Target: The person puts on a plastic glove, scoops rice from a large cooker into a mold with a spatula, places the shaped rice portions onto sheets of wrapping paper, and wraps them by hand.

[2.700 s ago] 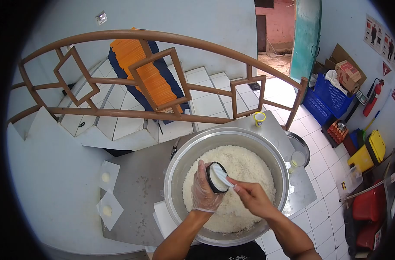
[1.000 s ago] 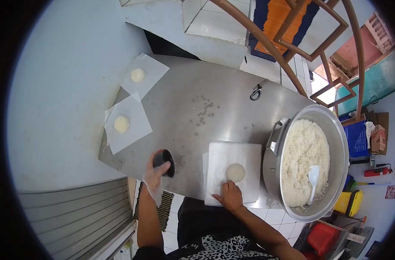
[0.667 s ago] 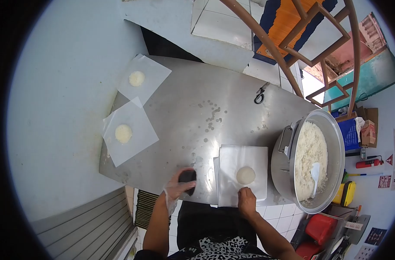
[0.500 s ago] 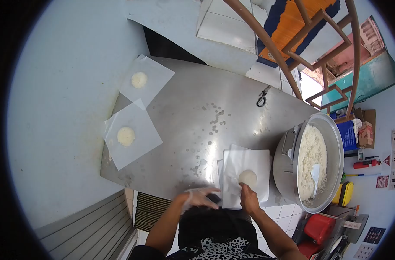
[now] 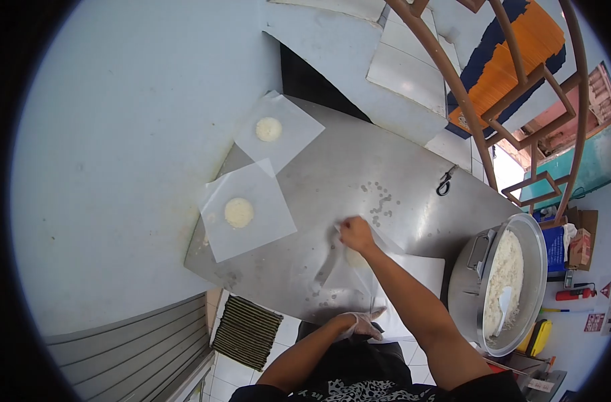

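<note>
My right hand [image 5: 356, 234] pinches the corner of a white paper sheet [image 5: 345, 280] and holds it over the metal table. A rice disc [image 5: 356, 258] on that sheet is partly hidden by my right arm. At the table's front edge is my left hand [image 5: 364, 325], in a clear glove, beside the paper stack [image 5: 422, 271]; a dark thing shows under it, too hidden to tell whether it is held. Two more rice discs [image 5: 239, 213] [image 5: 269, 129] lie on separate paper sheets at the left.
At the right stands a large metal pot [image 5: 467, 285] of rice with a white scoop [image 5: 504, 305] in it. Scissors [image 5: 445, 182] lie near the table's back edge. A brown railing [image 5: 453, 80] runs behind. A striped mat [image 5: 248, 331] is on the floor.
My right hand has taken a paper sheet with its rice disc off the stack and moved it left. My left hand has moved right along the front edge. The view has shifted.
</note>
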A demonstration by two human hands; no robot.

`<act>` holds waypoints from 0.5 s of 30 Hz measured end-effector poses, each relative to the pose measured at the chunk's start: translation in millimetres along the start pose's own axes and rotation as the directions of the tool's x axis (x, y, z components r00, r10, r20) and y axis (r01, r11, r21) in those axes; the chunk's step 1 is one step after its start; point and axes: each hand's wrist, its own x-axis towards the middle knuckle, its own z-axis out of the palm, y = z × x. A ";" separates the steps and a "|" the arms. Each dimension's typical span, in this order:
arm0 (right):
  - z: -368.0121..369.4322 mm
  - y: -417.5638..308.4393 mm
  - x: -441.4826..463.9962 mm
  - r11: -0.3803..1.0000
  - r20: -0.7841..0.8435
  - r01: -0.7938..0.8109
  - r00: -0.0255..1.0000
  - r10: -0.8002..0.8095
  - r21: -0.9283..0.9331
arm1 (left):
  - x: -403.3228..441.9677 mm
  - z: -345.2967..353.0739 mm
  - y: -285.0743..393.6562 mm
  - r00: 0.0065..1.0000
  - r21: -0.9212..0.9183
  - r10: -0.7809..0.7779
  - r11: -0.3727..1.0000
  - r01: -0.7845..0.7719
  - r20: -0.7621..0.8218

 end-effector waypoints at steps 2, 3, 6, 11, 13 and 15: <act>23.3 -15.1 29.6 0.919 -0.160 0.328 0.941 -0.298 0.217 | 26.4 1.6 -19.8 0.995 0.071 0.067 0.996 -0.061 -0.075; 23.8 -31.5 29.6 0.860 -0.202 0.417 0.907 -0.370 0.295 | 46.5 1.8 -36.4 0.989 0.115 0.095 0.990 -0.081 -0.115; 0.3 -72.8 -6.0 0.718 -0.285 0.556 0.831 -0.477 0.419 | 23.4 2.5 -17.6 0.994 0.066 0.039 0.997 -0.032 -0.107; -33.4 -3.7 -105.0 0.839 -0.387 0.506 0.827 -0.407 0.200 | 16.9 -7.4 -24.5 0.986 -0.496 0.167 0.858 -0.131 0.029; -48.2 35.2 -164.0 0.893 -0.489 0.423 0.818 -0.302 0.156 | 4.7 -15.6 -44.7 0.844 -0.776 0.509 0.459 -0.433 -0.170; -67.7 53.5 -228.6 0.930 -0.539 0.327 0.820 -0.189 0.171 | -20.7 -21.0 -19.0 0.665 -0.788 0.653 0.167 -0.593 -0.362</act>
